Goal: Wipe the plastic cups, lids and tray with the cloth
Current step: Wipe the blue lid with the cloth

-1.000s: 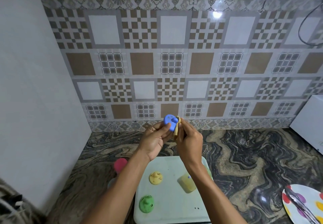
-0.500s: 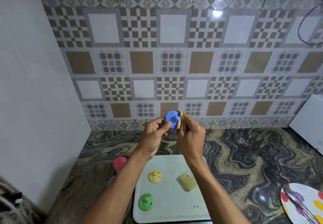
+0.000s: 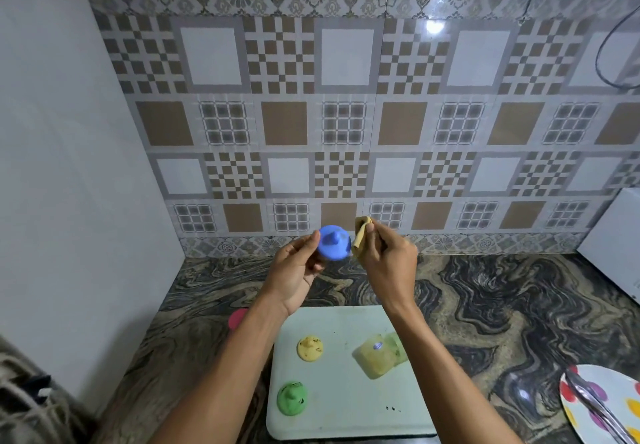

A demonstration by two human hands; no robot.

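Both hands are up in the middle of the frame, raised above the marble-patterned table [image 3: 485, 305] and in front of the tiled wall [image 3: 346, 114]. The left hand [image 3: 294, 270] pinches a blue lid [image 3: 334, 242] by its edge, thumb on the left rim and fingers tucked behind, with the lid's little knob facing the camera. The right hand [image 3: 388, 263] is curled round a folded yellowish cloth [image 3: 361, 237], which pokes up out of the fingers just beside the lid's right edge. I cannot tell whether cloth and lid actually touch.

Down below, in the lower middle, a white tray [image 3: 346, 419] sits on the table between the two forearms. On its left half lie a yellow lid [image 3: 310, 348] and, nearer the camera, a green lid [image 3: 292, 398], both speckled with dark marks. To the right of them a pale yellow-green plastic cup [image 3: 379, 357] lies on its side on the tray, partly behind the right forearm. A few dark specks dot the tray's surface.

A pink object [image 3: 237, 319] peeks out just left of the tray, mostly hidden by the left forearm. At the lower right a plate with coloured spots [image 3: 623, 405] carries metal tongs [image 3: 594, 405]. A white appliance [image 3: 616, 246] shows at the right edge.
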